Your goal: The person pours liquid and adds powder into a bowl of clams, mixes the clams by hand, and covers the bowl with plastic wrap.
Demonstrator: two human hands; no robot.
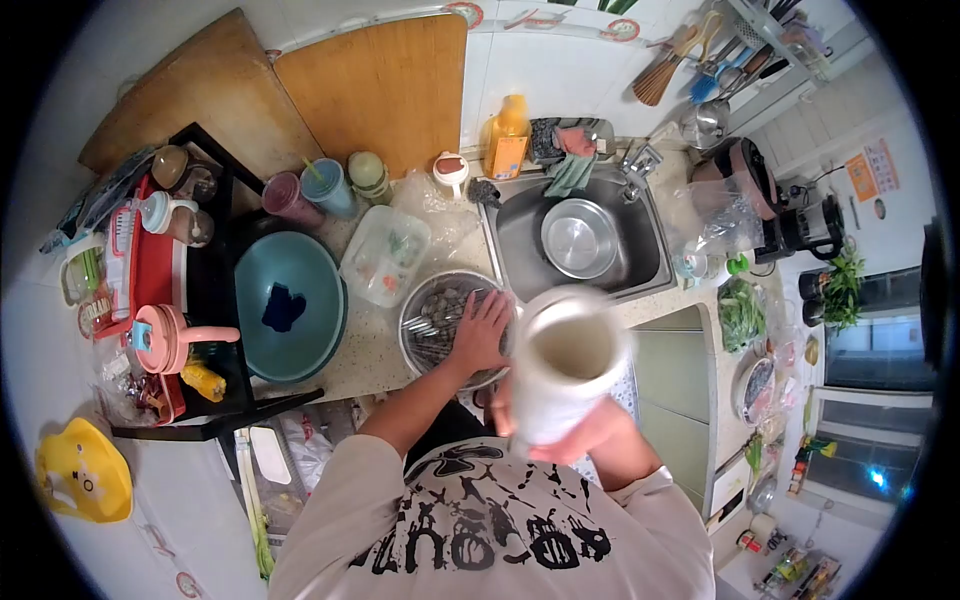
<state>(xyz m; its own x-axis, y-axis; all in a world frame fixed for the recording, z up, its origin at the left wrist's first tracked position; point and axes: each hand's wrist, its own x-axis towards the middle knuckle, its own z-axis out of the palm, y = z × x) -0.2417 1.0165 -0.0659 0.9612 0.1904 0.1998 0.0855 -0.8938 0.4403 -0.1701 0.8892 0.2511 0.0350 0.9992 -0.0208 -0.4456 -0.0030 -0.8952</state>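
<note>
Fingers spread, my left hand [482,333] lies over the right side of a round metal bowl [404,352]. Small dark grey pieces [440,308] fill the bowl, with shiny silvery strips among them; their kind is unclear. My right hand [583,432] is closed round a white cylindrical container [560,400], tilted and raised close to the camera, right of the bowl. Motion blurs the container, and its round top looks beige inside. Behind the bowl sits a clear plastic box [387,255] with some food in it.
The steel sink [640,255] holds a metal basin [579,238]. Left stands a large teal basin [290,345] with a dark blue cloth in it, beside a black rack [215,270]. An orange bottle [507,140] and several cups line the wall. Greens [741,312] lie right.
</note>
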